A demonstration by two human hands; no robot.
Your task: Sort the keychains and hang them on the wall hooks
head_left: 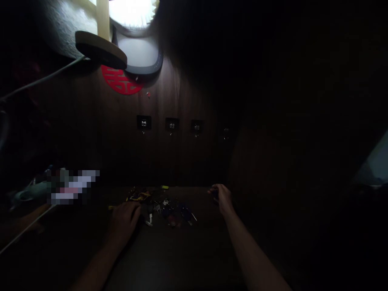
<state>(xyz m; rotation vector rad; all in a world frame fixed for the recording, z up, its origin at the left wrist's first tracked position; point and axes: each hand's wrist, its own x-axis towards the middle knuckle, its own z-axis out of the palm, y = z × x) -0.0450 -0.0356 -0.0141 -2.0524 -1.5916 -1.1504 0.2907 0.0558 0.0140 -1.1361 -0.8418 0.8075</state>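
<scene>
A scatter of small parts (165, 208) lies mid-table, between both hands. The left hand (124, 220) rests palm-down on the pile's left edge, fingers loosely spread, clamping nothing visible. The right hand (220, 197) sits right of the pile, fingers curled around a small dark item (214, 193); its identity cannot be told. Risk: under such dim light, a sweep of either hand may knock pieces off the dark table (182, 258).
</scene>
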